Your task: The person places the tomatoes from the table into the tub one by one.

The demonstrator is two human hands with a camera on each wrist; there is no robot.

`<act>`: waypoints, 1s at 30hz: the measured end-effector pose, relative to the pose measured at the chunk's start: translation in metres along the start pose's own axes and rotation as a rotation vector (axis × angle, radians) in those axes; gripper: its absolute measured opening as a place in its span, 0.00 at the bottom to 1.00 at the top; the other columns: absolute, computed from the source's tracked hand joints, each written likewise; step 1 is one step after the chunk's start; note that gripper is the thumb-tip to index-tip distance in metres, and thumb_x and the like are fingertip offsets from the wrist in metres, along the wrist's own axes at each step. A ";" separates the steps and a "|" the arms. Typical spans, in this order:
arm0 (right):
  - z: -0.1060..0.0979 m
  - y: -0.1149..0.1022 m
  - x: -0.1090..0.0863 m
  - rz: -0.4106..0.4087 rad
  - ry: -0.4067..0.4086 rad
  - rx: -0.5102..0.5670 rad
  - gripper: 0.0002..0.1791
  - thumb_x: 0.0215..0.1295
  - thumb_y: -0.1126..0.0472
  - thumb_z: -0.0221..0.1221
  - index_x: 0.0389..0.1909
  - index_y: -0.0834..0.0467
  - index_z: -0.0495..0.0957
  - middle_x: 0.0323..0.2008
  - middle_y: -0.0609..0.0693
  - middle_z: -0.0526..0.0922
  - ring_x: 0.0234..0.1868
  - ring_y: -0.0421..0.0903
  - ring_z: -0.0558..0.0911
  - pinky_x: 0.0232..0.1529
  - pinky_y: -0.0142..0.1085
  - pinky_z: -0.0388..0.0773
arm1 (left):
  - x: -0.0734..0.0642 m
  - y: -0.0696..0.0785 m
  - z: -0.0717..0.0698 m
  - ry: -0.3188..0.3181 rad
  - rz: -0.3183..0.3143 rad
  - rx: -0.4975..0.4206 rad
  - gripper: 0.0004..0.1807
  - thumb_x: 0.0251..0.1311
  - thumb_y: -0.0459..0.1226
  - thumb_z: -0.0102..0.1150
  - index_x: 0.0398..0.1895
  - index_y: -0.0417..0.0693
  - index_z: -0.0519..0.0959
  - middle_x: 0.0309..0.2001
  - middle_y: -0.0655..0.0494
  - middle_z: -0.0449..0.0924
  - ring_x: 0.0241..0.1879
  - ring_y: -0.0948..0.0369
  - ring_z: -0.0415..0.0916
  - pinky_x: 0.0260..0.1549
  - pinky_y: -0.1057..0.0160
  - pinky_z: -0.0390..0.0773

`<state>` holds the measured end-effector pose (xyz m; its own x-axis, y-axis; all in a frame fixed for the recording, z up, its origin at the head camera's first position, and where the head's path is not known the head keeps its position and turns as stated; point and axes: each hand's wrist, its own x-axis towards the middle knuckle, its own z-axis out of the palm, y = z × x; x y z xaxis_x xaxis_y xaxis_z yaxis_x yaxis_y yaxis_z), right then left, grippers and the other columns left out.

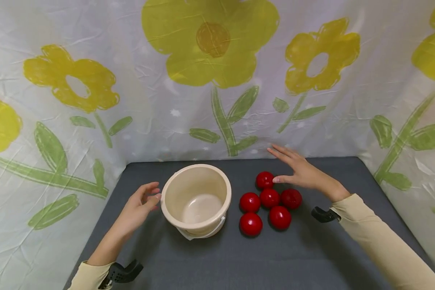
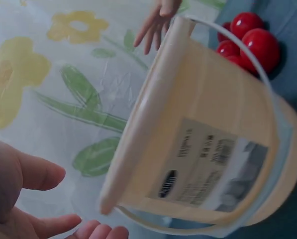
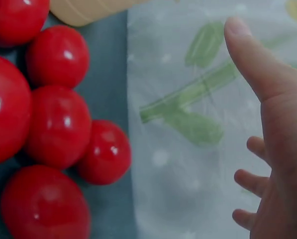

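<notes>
A cream bucket (image 1: 196,229) with a thin white handle stands upright on the dark table, nothing inside it. Just left of its rim is my left hand (image 1: 139,207), fingers loosely bent and holding nothing. The left wrist view shows a printed label (image 2: 208,167) on the bucket's side. Several shiny red balls (image 1: 251,224) lie grouped to the right of the bucket. Above the back right of that group hovers my right hand (image 1: 300,171), its fingers extended and thumb apart. In the right wrist view the red balls (image 3: 57,127) sit apart from the right thumb.
The dark grey cloth (image 1: 217,264) covers the tabletop. A white curtain (image 1: 148,129) printed with yellow flowers hangs right behind the table and along both sides. Black straps with cameras (image 1: 125,272) sit on both wrists.
</notes>
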<state>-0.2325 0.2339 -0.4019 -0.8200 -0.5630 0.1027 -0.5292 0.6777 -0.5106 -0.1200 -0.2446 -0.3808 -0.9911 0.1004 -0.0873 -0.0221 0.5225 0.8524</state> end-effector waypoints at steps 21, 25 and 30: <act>0.047 0.046 0.019 0.100 0.025 0.301 0.48 0.59 0.44 0.68 0.77 0.37 0.54 0.78 0.50 0.55 0.74 0.60 0.62 0.69 0.64 0.62 | -0.003 -0.030 0.023 -0.024 -0.163 -0.423 0.31 0.74 0.38 0.50 0.73 0.37 0.54 0.46 0.59 0.76 0.41 0.68 0.79 0.41 0.66 0.85; 0.056 0.050 0.023 0.099 0.005 0.314 0.46 0.58 0.46 0.69 0.75 0.37 0.57 0.77 0.50 0.58 0.73 0.62 0.64 0.69 0.63 0.63 | -0.002 -0.031 0.025 -0.017 -0.170 -0.476 0.31 0.74 0.37 0.50 0.73 0.36 0.52 0.43 0.63 0.76 0.40 0.69 0.78 0.40 0.67 0.85; 0.063 0.054 0.025 0.110 -0.009 0.283 0.45 0.56 0.46 0.70 0.74 0.42 0.62 0.75 0.51 0.63 0.71 0.62 0.67 0.68 0.61 0.66 | -0.003 -0.031 0.028 0.004 -0.172 -0.514 0.31 0.73 0.35 0.50 0.73 0.35 0.52 0.39 0.65 0.78 0.37 0.70 0.78 0.38 0.68 0.85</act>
<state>-0.2680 0.2265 -0.4805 -0.8665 -0.4985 0.0262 -0.3541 0.5770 -0.7360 -0.1126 -0.2373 -0.4216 -0.9680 0.0464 -0.2465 -0.2442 0.0494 0.9685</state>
